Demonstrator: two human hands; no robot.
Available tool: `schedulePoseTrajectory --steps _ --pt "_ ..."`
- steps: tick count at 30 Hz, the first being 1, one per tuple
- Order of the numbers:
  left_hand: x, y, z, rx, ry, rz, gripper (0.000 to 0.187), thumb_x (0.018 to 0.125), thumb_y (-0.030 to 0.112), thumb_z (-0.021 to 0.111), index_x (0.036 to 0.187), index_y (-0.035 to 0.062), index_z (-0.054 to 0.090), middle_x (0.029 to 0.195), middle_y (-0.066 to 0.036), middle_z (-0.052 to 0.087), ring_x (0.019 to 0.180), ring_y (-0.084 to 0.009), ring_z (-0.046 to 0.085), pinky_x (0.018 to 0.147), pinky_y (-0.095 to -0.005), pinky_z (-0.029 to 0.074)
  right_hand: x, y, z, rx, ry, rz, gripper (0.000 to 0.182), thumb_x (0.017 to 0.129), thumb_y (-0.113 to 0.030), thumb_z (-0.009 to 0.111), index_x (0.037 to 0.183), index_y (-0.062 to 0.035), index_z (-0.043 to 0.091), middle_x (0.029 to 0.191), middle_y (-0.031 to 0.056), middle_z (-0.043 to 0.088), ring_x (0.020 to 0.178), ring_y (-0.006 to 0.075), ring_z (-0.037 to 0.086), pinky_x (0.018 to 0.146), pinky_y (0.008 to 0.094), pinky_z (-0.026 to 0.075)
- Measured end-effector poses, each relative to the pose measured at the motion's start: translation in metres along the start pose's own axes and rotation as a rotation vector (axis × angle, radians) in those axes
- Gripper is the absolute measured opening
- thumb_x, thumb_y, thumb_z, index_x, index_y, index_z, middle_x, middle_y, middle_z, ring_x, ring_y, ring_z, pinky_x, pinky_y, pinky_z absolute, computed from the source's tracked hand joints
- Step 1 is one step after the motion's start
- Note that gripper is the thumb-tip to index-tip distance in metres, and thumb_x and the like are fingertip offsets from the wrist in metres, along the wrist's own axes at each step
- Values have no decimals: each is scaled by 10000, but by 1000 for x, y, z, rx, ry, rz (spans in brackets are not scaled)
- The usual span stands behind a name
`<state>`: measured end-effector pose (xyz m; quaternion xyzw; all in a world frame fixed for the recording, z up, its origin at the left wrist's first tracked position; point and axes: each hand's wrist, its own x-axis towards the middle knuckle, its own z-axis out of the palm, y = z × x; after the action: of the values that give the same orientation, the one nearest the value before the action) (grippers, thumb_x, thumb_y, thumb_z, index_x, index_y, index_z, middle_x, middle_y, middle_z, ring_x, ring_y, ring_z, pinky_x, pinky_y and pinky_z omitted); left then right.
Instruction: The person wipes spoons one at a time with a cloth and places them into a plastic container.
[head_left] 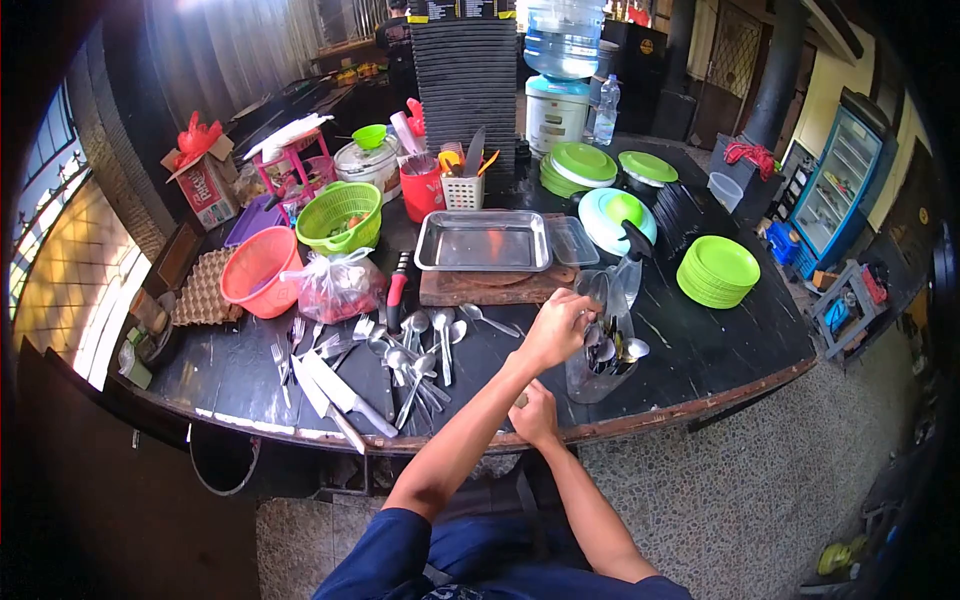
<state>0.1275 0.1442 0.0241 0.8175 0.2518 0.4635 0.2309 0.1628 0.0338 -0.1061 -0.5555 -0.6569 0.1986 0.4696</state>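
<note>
My left hand [560, 328] reaches over a clear plastic container [590, 385] that holds several spoons [634, 349] standing upright. Its fingers are closed in a pinch; what they hold, if anything, is hidden. Closer to me, my right hand [535, 415] is curled at the table's front edge, with a small brownish bit showing at its fingers that I cannot make out. Left of my hands lie loose spoons [443, 335], forks [281, 365] and two large knives [345, 392] on the black table [490, 385].
A metal tray [483, 242] rests on a wooden board [450, 290] behind my hands. Green plates [718, 270] are stacked at right. A red basin [262, 270], green basket [340, 215] and filled plastic bag [340, 285] stand at left. A red-handled tool [397, 292] lies mid-table.
</note>
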Motion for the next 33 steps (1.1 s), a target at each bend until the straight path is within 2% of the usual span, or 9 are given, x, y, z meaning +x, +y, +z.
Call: schedulePoseTrajectory --steps 3,7,11,14,22,27,29,31,33 --pt "-4 -8 -6 29 108 83 287 859 -31 661 1122 56 733 1054 -160 730 1013 -367 658 925 -436 539 1 -1 0 -5 -16 34 247 834 -175 792 1022 -33 716 976 157 689 900 400 684 771 469 549" --pt "-31 -62 -35 229 216 -312 254 848 32 647 1098 30 693 1074 -189 696 1094 -407 627 947 -490 512 2 -13 -4 50 7 91 211 837 -134 787 1016 -32 743 970 165 717 903 386 701 787 444 558" --pt "-83 -115 -69 775 170 -725 475 803 166 747 1227 17 595 1144 -249 634 1103 -467 614 938 -512 544 1 -7 -1 50 34 21 213 875 -195 778 1041 -62 757 943 146 714 888 366 710 774 432 564" --pt "-120 -149 -91 907 143 -739 490 798 234 780 1157 -52 610 1176 -277 638 1127 -469 615 903 -506 567 2 -10 -2 59 33 42 202 881 -188 772 1040 -65 756 947 144 714 885 363 712 776 425 565" --pt "-121 -149 -103 809 93 -704 305 871 232 698 1049 -15 679 1060 -252 691 1015 -430 680 890 -521 544 2 -10 -3 51 39 29 196 875 -177 776 1027 -53 758 946 147 718 882 357 714 777 420 565" --pt "-112 -140 -112 758 335 -658 218 865 96 635 1052 -14 656 945 -228 698 904 -436 696 788 -551 551 1 -13 -4 42 47 29 193 867 -168 781 1014 -45 761 931 150 719 869 357 713 768 416 562" --pt "-104 -140 -118 746 395 -579 166 924 96 622 1059 2 640 864 -208 692 815 -394 712 734 -508 556 1 -14 -4 44 41 39 195 866 -169 781 1014 -45 761 925 152 717 866 360 711 765 420 561" --pt "-91 -119 -124 202 678 -535 121 1011 128 601 1069 24 627 793 -164 679 708 -283 709 639 -419 549 0 -12 -5 42 19 42 207 876 -192 774 1036 -62 753 957 146 715 896 370 710 781 436 564" --pt "-83 -83 -128 60 705 -557 141 1070 167 573 1067 29 598 730 -92 644 604 -160 636 552 -322 487 0 -10 -3 34 34 31 207 874 -192 776 1034 -63 755 958 147 716 894 365 711 780 437 564"
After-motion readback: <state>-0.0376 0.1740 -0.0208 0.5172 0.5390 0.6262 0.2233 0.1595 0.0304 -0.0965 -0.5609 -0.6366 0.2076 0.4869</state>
